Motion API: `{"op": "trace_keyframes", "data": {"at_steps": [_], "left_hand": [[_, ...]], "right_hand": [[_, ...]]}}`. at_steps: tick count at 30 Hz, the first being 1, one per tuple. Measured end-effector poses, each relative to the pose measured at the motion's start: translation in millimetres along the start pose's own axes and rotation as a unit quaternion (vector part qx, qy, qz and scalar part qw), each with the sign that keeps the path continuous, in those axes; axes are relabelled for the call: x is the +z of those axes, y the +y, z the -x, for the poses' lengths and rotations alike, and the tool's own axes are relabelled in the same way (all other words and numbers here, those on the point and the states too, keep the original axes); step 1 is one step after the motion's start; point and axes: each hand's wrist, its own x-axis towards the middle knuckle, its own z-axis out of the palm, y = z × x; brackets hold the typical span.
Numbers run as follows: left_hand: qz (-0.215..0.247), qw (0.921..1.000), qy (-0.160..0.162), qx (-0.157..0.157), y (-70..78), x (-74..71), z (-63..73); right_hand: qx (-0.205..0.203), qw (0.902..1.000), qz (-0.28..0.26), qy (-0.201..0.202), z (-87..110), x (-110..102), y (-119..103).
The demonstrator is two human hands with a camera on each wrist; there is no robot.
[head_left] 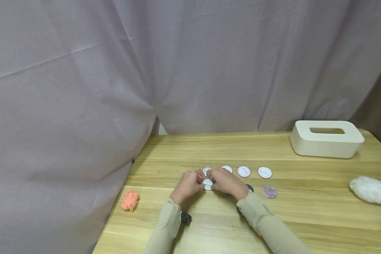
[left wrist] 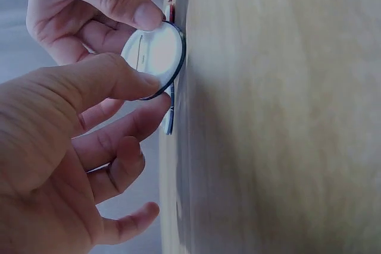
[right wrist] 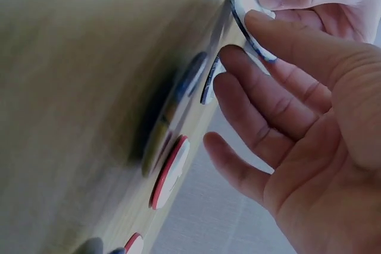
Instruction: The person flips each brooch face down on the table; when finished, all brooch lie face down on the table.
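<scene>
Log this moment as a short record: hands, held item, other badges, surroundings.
hands: left hand and right hand pinch one badge together
held item: round badge, white pin side showing, dark rim
back row: four white-backed badges, the left ones partly covered
nearer the person: purple badge; dark blue badge, partly hidden
left: orange yarn
right: cream tissue box, white fluffy item
surface: wooden table

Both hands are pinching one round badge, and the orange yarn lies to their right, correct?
Wrong side: in the head view, the orange yarn lies to their left. The left hand and right hand do pinch one round badge.
</scene>
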Motion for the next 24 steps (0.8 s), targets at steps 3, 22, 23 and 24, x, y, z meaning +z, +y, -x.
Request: {"op": "trace_keyframes", "data": {"at_steps": [3,22,23,24], "left_hand": [[0.002,1.0000,0.000,-0.006,-1.9,0.9,-0.1],[-0.078,0.9969,-0.005,-0.005,0.4,5.1,-3.1],[-0.080,0.9968,-0.007,-0.006,0.6,5.2,-2.5],[-0.080,0.9968,-0.008,-0.007,0.7,5.2,-1.9]], "right_hand": [[0.005,0.9999,0.003,0.009,0.1,2.4,-0.4],[0.080,0.9930,0.085,0.019,-3.9,11.0,-8.5],[0.077,0.9931,0.086,0.020,-3.4,11.7,-8.5],[0.075,0.9932,0.087,0.022,-3.0,12.0,-8.8]]}}
